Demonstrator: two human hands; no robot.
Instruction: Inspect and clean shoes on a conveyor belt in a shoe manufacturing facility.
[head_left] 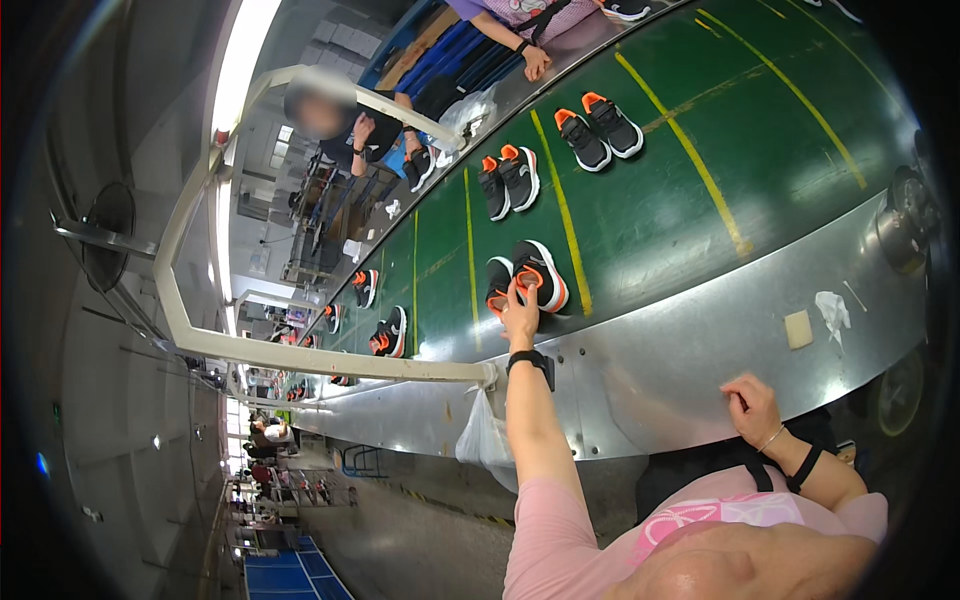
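Observation:
A pair of black sneakers with orange linings and white soles (pixel 541 268) stands on the green conveyor belt (pixel 660 230), close to its near edge. My left hand (pixel 520 312) reaches out to them, its fingers closed at the heel openings of the two shoes. Part of the left shoe is hidden behind the fingers. My right hand (pixel 755 405) rests at the front edge of the metal ledge (pixel 660 350), fingers curled, with nothing visible in it.
More sneaker pairs (pixel 600 132) stand along the belt between yellow lines. Across it, one person holds a shoe (pixel 418 168); another's hand (pixel 536 64) rests at the far edge. A pale frame (pixel 330 350) rises at left. A plastic bag (pixel 485 430) hangs below; a yellowish block (pixel 798 330) and crumpled tissue (pixel 832 312) lie on the ledge.

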